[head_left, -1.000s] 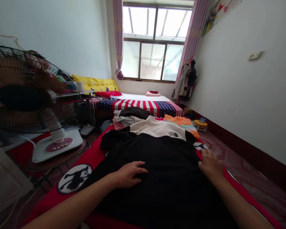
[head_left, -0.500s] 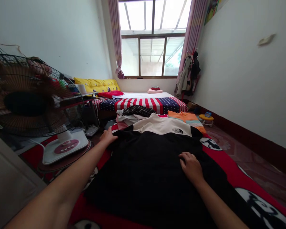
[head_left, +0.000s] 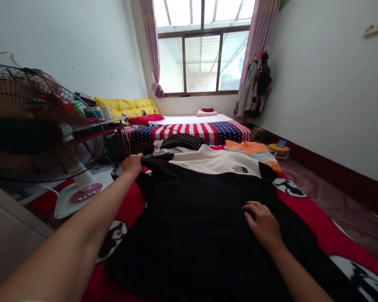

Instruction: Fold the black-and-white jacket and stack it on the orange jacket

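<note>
One black long-sleeved top (head_left: 201, 218) with a cream fabric panel (head_left: 214, 160) across its upper part lies spread, front up, over a red blanket (head_left: 334, 230) printed with round black-and-white figures. A small black logo (head_left: 240, 170) sits on the panel. The left hand (head_left: 132, 165) has its fingers closed on the black cloth at the top's shoulder or sleeve, drawing it taut and slightly raised. The right hand (head_left: 264, 224) lies on the black body below the logo, palm down, its fingers open and loosely bent, gripping nothing.

Just beyond the collar are a black cloth with white dots (head_left: 184, 141) and a folded orange garment with pale stripes (head_left: 248, 147). Farther out stands a bed with a white sheet (head_left: 189, 121) and a stars-and-stripes cover (head_left: 185, 132), near a yellow printed cushion (head_left: 126, 108). A wire-caged fan (head_left: 19, 134) stands at the left; a yellow-topped stool (head_left: 279, 148) is at the right, and clothes (head_left: 252, 90) hang beside the window (head_left: 201, 63).
</note>
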Available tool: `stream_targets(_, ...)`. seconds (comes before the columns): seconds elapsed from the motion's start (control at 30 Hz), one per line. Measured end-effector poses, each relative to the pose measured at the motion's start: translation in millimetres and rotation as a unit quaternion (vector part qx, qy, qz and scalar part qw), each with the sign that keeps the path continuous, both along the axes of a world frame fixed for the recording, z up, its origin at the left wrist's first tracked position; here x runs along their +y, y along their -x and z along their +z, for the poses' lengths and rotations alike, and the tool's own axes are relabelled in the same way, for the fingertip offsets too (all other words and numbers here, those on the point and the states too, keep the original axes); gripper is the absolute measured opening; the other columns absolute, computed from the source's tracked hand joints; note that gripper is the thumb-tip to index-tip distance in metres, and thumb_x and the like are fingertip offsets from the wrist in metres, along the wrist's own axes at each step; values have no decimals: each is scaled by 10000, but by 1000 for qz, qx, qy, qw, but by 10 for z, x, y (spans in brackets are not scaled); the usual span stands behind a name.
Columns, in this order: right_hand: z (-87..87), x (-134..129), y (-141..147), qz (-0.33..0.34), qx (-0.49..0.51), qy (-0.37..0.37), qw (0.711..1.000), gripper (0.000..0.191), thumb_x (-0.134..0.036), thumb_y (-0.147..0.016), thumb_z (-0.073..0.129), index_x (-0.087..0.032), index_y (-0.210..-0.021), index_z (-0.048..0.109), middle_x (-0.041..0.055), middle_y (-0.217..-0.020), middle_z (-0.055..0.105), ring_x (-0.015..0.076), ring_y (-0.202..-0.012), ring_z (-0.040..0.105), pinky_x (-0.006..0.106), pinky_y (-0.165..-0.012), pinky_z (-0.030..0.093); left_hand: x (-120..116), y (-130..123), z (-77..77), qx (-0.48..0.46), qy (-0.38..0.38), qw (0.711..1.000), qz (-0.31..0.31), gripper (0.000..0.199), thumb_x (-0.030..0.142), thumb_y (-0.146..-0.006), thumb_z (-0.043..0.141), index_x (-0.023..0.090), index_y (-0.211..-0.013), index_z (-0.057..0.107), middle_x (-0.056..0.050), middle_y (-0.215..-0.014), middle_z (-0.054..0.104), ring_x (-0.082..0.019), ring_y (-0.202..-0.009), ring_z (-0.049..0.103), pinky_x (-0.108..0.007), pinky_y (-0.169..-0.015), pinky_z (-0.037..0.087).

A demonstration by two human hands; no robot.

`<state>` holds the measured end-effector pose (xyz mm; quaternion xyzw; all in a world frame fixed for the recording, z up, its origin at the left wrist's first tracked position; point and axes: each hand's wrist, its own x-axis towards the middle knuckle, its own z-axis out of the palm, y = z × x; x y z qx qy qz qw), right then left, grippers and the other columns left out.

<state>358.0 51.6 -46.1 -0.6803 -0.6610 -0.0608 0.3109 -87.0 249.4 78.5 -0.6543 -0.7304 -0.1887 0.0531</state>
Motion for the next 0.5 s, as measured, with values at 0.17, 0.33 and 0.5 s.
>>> stream_targets(0.17, 1, -3, 1, -2, 7, -1, 1000, 183, -251, -828, 487, -244, -892, 658, 25, -1099, 641, 230, -1012, 568, 378, -856, 467, 34, -5, -104, -26, -29, 999, 18, 604, 4, -700, 625, 97, -1285, 505, -220, -1290, 467, -333, -1064, 567, -433, -874, 454)
stream_targets(0.33, 17, -7, 18, -5, 9, -2, 1000, 187, -256, -827, 488, -240, -891, 663, 28, -1100, 644, 232, -1011, 567, 374, -850, 468, -259, -174, -386, -39, -70, 997, -18, 424, 120, -845, 468, 129, -1264, 536, -174, -1295, 527, -269, -1156, 537, -331, -938, 417)
stream_targets(0.5, 18, -7, 24, -7, 4, -3, 1000, 185, -259, -825, 487, -238, -877, 663, 28, -1092, 648, 232, -1006, 569, 375, -858, 465, -738, -134, -606, -52, 45, 991, -114, 291, 302, -853, 489, 183, -764, 739, -79, -769, 729, -241, -794, 679, -278, -733, 468)
